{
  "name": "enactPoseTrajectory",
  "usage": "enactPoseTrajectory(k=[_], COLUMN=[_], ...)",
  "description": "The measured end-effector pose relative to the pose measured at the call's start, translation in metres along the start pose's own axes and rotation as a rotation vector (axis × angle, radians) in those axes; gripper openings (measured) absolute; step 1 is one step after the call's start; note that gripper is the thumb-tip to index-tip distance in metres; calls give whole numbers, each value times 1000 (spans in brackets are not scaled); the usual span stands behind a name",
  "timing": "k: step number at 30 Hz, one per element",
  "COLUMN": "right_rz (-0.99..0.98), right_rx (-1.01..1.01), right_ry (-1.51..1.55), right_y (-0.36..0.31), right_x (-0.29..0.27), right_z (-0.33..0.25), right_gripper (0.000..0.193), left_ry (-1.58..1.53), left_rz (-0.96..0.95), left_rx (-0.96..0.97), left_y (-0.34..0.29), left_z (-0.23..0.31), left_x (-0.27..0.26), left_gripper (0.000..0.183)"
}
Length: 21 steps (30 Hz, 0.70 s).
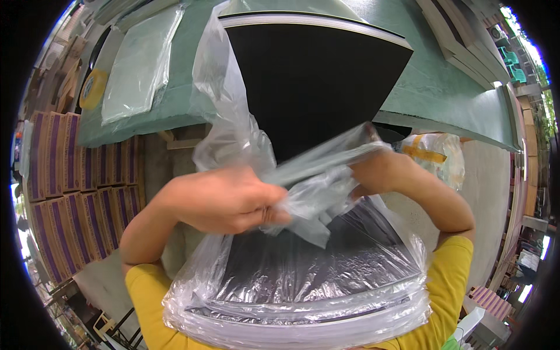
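A thick stack of flat black sheets [315, 70] with pale layered edges lies across the table edge and reaches toward my body. Clear plastic bag film [318, 201] covers its near end and bunches up over its middle. My left hand [227, 198] is closed on the gathered film, thumb and fingers pressed together. Opposite it, my right hand [379, 169] has its fingers curled round a stretched, twisted fold of the same film. Both hands are somewhat blurred, and the right fingertips are partly hidden. Loose film also hangs along the stack's left side.
Flat clear plastic bags [143, 64] and a yellow tape roll [93, 88] lie on the left of the green table [461, 108]. Long pale boards [466, 44] rest at the far right. Cartons [70, 221] are stacked at left. A taped plastic bundle [434, 154] sits below the table edge.
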State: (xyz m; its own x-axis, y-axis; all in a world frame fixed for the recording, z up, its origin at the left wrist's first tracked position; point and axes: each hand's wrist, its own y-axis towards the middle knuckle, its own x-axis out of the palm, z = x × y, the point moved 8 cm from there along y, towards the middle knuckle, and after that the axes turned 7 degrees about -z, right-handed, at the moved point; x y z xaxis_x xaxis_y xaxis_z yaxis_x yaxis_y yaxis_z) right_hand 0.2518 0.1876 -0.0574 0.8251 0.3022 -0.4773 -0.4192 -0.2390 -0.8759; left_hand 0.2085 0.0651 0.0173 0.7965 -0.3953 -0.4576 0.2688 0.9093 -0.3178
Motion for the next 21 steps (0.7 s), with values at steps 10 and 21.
enactPoseTrajectory(k=[10, 21], right_rz=[593, 1388], right_rx=[279, 154], right_ry=[-335, 971], right_y=[-3, -101], right_x=[3, -82], right_z=[39, 90], right_gripper=[37, 29], left_ry=[921, 190], left_rz=[466, 317], left_rx=[196, -410], left_y=[-3, -50], left_z=[39, -102], left_x=[25, 29], left_gripper=[7, 28])
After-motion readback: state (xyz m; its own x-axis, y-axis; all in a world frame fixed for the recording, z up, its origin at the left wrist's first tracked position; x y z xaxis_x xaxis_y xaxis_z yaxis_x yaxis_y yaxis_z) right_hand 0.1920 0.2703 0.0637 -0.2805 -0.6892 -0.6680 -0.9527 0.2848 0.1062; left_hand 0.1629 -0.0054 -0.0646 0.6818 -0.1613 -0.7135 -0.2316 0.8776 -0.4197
